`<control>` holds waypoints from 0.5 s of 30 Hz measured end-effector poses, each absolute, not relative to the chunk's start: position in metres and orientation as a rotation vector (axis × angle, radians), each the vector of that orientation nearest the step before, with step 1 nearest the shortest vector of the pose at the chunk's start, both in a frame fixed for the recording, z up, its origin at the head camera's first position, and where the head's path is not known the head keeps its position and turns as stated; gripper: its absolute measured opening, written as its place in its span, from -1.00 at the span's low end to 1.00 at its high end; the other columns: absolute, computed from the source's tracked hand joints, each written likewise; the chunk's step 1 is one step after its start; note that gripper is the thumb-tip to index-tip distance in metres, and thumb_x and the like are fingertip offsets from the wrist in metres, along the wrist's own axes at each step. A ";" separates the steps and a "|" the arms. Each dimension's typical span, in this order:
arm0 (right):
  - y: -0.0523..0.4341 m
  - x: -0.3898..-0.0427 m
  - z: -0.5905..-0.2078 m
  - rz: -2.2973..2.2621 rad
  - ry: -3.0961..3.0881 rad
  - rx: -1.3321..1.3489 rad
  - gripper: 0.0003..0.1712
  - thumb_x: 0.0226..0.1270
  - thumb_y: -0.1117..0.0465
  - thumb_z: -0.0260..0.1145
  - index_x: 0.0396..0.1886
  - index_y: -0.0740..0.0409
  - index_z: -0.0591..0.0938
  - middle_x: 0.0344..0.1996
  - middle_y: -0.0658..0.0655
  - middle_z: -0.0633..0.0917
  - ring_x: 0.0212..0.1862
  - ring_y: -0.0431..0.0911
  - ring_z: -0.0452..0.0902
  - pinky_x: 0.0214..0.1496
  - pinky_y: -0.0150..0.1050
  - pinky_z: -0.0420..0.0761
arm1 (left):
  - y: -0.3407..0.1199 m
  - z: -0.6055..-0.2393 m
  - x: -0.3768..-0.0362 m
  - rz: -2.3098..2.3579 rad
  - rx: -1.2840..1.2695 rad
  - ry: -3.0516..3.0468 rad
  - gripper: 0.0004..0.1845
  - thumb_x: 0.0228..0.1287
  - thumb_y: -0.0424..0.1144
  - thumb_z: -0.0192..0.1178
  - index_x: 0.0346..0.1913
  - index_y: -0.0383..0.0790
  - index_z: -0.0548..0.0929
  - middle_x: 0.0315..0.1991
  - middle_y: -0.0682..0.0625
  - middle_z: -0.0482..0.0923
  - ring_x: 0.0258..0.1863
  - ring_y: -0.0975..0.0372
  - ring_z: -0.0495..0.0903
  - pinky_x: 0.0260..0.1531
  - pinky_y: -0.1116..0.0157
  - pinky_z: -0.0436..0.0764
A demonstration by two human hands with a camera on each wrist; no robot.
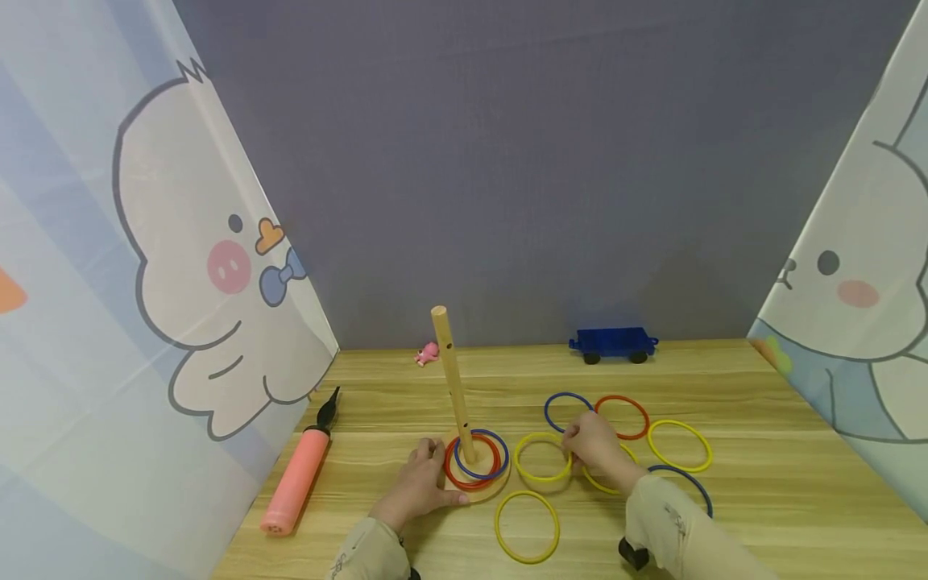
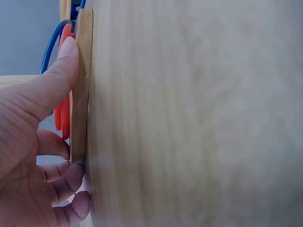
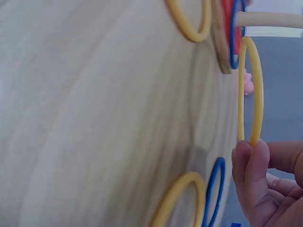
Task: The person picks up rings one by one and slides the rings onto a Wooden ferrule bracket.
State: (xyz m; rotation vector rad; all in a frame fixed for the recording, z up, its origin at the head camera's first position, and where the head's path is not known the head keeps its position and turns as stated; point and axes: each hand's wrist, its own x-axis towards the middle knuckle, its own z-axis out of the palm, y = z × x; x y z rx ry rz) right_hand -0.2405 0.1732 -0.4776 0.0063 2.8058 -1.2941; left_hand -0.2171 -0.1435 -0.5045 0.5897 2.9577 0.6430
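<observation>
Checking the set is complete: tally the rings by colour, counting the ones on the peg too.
Yellow rings: 4
Blue rings: 3
Red rings: 2
Total: 9

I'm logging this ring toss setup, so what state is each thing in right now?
Left hand: holds the wooden base steady.
Right hand: pinches a yellow ring, lifted off the table.
Peg: upright, leaning slightly.
Red ring and blue ring: already round the peg, lying on the base.
Other rings: loose, flat on the table.
Pump: lying on its side.
Blue wagon: standing on its wheels.
</observation>
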 end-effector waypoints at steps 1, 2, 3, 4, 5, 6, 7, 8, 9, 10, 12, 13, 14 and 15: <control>0.174 -0.241 -0.476 -1.309 2.794 0.020 -0.83 0.16 0.49 0.25 -0.57 0.32 0.68 -0.75 0.10 0.57 -0.69 -0.03 0.55 -0.62 -0.29 0.54 | -0.143 -0.504 -0.217 0.643 0.590 2.958 0.17 -0.10 0.23 0.47 0.38 -0.58 0.24 0.27 -0.37 0.20 0.18 -0.21 0.30 0.04 -0.16 0.41; 0.175 -0.241 -0.474 -1.338 2.776 0.034 -0.85 0.19 0.47 0.25 -0.53 0.35 0.69 -0.75 0.11 0.57 -0.69 -0.03 0.56 -0.61 -0.28 0.56 | -0.143 -0.504 -0.217 0.641 0.590 2.959 0.17 -0.11 0.23 0.47 0.38 -0.58 0.24 0.27 -0.37 0.20 0.18 -0.21 0.30 0.04 -0.16 0.41; 0.176 -0.241 -0.472 -1.373 2.753 0.045 -0.88 0.22 0.45 0.26 -0.47 0.37 0.69 -0.73 0.12 0.57 -0.68 -0.04 0.56 -0.59 -0.26 0.58 | -0.143 -0.504 -0.217 0.642 0.590 2.959 0.17 -0.11 0.22 0.47 0.38 -0.58 0.24 0.26 -0.37 0.20 0.18 -0.21 0.30 0.04 -0.16 0.41; 0.177 -0.242 -0.471 -1.413 2.724 0.059 -0.90 0.22 0.45 0.27 -0.42 0.40 0.69 -0.71 0.13 0.57 -0.67 -0.04 0.57 -0.57 -0.24 0.60 | -0.143 -0.504 -0.217 0.642 0.590 2.958 0.17 -0.11 0.22 0.47 0.38 -0.58 0.24 0.26 -0.37 0.20 0.18 -0.21 0.30 0.05 -0.16 0.41; 0.178 -0.242 -0.469 -1.461 2.686 0.084 -0.90 0.24 0.44 0.27 -0.34 0.43 0.68 -0.68 0.14 0.58 -0.65 -0.04 0.57 -0.54 -0.21 0.62 | -0.143 -0.504 -0.217 0.643 0.591 2.957 0.17 -0.11 0.22 0.47 0.38 -0.58 0.24 0.26 -0.37 0.20 0.19 -0.21 0.30 0.05 -0.16 0.40; 0.178 -0.243 -0.468 -1.505 2.648 0.109 -0.88 0.25 0.43 0.28 -0.27 0.45 0.67 -0.64 0.15 0.59 -0.63 -0.04 0.58 -0.51 -0.19 0.64 | -0.143 -0.504 -0.217 0.643 0.592 2.957 0.17 -0.10 0.22 0.47 0.38 -0.58 0.24 0.26 -0.37 0.20 0.19 -0.21 0.30 0.05 -0.16 0.40; 0.179 -0.243 -0.466 -1.545 2.622 0.120 -0.84 0.25 0.44 0.28 -0.22 0.47 0.66 -0.60 0.17 0.61 -0.62 -0.04 0.59 -0.49 -0.17 0.65 | -0.143 -0.503 -0.216 0.643 0.593 2.956 0.17 -0.10 0.22 0.47 0.37 -0.59 0.24 0.26 -0.37 0.20 0.19 -0.21 0.30 0.06 -0.16 0.40; 0.179 -0.243 -0.464 -1.595 2.592 0.118 -0.81 0.25 0.44 0.28 -0.17 0.50 0.65 -0.56 0.20 0.64 -0.61 -0.03 0.60 -0.46 -0.13 0.66 | -0.143 -0.503 -0.216 0.644 0.595 2.957 0.17 -0.10 0.21 0.47 0.37 -0.59 0.24 0.26 -0.37 0.20 0.19 -0.21 0.29 0.06 -0.16 0.40; 0.179 -0.242 -0.461 -1.630 2.567 0.118 -0.79 0.26 0.44 0.28 -0.14 0.51 0.64 -0.52 0.22 0.65 -0.60 -0.04 0.60 -0.44 -0.12 0.67 | -0.143 -0.503 -0.216 0.646 0.596 2.957 0.17 -0.10 0.21 0.48 0.37 -0.59 0.24 0.25 -0.37 0.20 0.18 -0.21 0.30 0.05 -0.15 0.40; 0.179 -0.241 -0.457 -1.667 2.542 0.111 -0.76 0.27 0.44 0.28 -0.10 0.51 0.63 -0.49 0.23 0.66 -0.59 -0.04 0.60 -0.41 -0.10 0.68 | -0.143 -0.503 -0.216 0.646 0.599 2.959 0.17 -0.10 0.21 0.48 0.37 -0.60 0.24 0.25 -0.38 0.20 0.18 -0.22 0.30 0.05 -0.16 0.40; 0.178 -0.238 -0.448 -1.737 2.491 0.083 -0.74 0.29 0.44 0.27 -0.06 0.52 0.63 -0.45 0.24 0.68 -0.57 -0.05 0.60 -0.38 -0.07 0.68 | -0.143 -0.502 -0.216 0.645 0.601 2.961 0.17 -0.10 0.21 0.48 0.36 -0.61 0.24 0.24 -0.37 0.20 0.17 -0.21 0.31 0.04 -0.15 0.41; 0.178 -0.237 -0.444 -1.771 2.465 0.065 -0.74 0.29 0.44 0.28 -0.06 0.51 0.63 -0.45 0.24 0.68 -0.56 -0.06 0.60 -0.37 -0.07 0.68 | -0.143 -0.502 -0.215 0.646 0.600 2.962 0.17 -0.11 0.21 0.48 0.36 -0.61 0.24 0.24 -0.37 0.21 0.17 -0.21 0.31 0.04 -0.15 0.41; 0.177 -0.235 -0.439 -1.805 2.431 0.049 -0.74 0.30 0.43 0.28 -0.05 0.51 0.63 -0.45 0.22 0.68 -0.55 -0.07 0.60 -0.35 -0.06 0.68 | -0.143 -0.502 -0.215 0.645 0.598 2.962 0.17 -0.11 0.21 0.48 0.36 -0.61 0.24 0.24 -0.37 0.21 0.17 -0.21 0.31 0.04 -0.15 0.41; 0.176 -0.233 -0.434 -1.829 2.404 0.036 -0.73 0.31 0.42 0.28 -0.04 0.50 0.63 -0.45 0.20 0.68 -0.54 -0.08 0.59 -0.34 -0.07 0.69 | -0.143 -0.502 -0.215 0.644 0.595 2.962 0.18 -0.11 0.21 0.48 0.36 -0.61 0.24 0.24 -0.37 0.20 0.17 -0.21 0.31 0.04 -0.15 0.41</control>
